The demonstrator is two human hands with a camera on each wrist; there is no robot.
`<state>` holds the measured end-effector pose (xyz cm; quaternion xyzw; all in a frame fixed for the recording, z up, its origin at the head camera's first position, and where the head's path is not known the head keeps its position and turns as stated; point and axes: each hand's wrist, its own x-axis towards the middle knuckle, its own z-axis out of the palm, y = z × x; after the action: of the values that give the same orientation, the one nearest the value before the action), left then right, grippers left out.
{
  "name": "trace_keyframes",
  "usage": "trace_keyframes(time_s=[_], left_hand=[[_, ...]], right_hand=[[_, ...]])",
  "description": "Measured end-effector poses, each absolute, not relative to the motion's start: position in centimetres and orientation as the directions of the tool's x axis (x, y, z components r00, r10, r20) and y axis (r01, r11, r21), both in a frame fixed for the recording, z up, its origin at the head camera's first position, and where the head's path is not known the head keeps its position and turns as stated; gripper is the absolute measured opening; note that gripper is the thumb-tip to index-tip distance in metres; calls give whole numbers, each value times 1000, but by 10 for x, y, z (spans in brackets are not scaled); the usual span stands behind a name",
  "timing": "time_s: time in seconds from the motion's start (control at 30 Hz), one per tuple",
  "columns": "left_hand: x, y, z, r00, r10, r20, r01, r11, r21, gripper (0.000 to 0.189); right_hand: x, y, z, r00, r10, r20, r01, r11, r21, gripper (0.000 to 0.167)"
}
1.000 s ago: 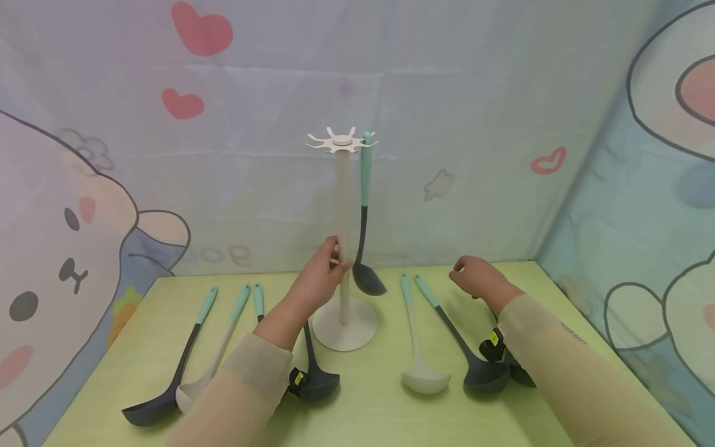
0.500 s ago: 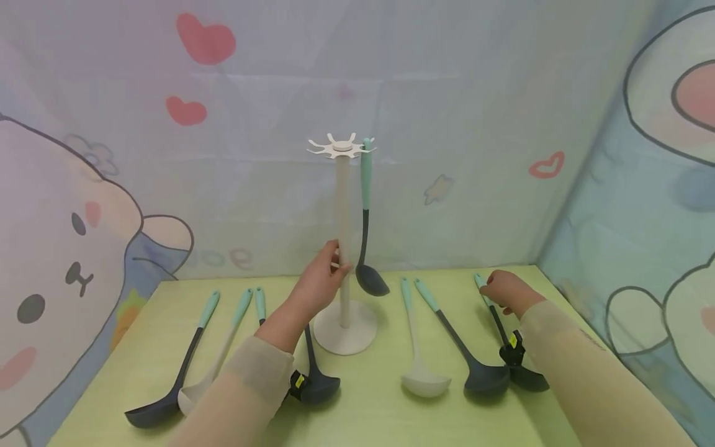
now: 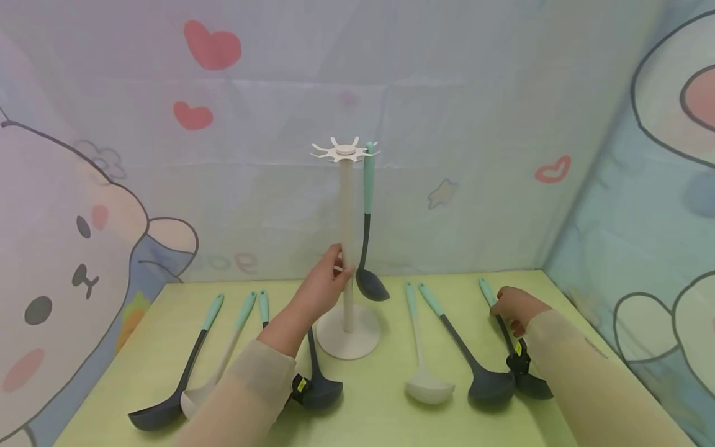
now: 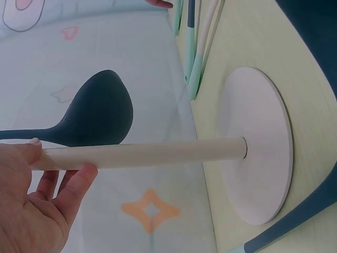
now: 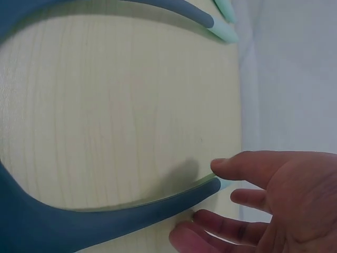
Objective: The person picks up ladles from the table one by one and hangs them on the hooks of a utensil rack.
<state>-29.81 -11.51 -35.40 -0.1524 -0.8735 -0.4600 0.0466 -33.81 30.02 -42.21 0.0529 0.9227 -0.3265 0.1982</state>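
Note:
My left hand [image 3: 326, 280] holds the white post of a utensil stand [image 4: 158, 154] between thumb and fingers, above its round base. From the stand's hooked top hangs a dark ladle [image 3: 368, 239] with a mint handle, just right of the post. At the right side of the table, my right hand [image 3: 518, 306] is over the handle of another dark ladle [image 5: 137, 211]. Its thumb and fingers lie on either side of that handle, loosely spread, fingertips right at it. The ladle's bowl [image 3: 533, 386] rests on the table, partly behind a black wrist strap.
Left of the right-hand ladle lie a dark ladle [image 3: 490, 388] and a white ladle [image 3: 429, 390]. Several more lie on the left, among them a dark ladle [image 3: 159, 413] and a white one [image 3: 195, 397] partly behind my left sleeve. A printed cloth [image 3: 475, 93] hangs behind the table [image 3: 385, 422].
My right hand has moved right and down from above the table to the handle of the rightmost ladle. My left hand stays on the post; the view has tilted slightly.

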Motion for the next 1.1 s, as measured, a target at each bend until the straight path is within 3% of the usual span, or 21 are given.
trace_keyframes(time_s=[0.47,0.8,1.1], left_hand=[[-300,-116,-356,-947,234,221,314,521,794,43],[-299,-114,-354,-951,231,206,300,531,792,43],[-299,-116,-355,-950,235,206,303,523,797,44]], right_hand=[[-338,296,-420,-881,-25,-472,261,806,-531,80],[-336,297,-422,-880,-36,-474,257,804,-537,79],[-342,309,-412,-913,-74,-402,198,780,-593,85]])
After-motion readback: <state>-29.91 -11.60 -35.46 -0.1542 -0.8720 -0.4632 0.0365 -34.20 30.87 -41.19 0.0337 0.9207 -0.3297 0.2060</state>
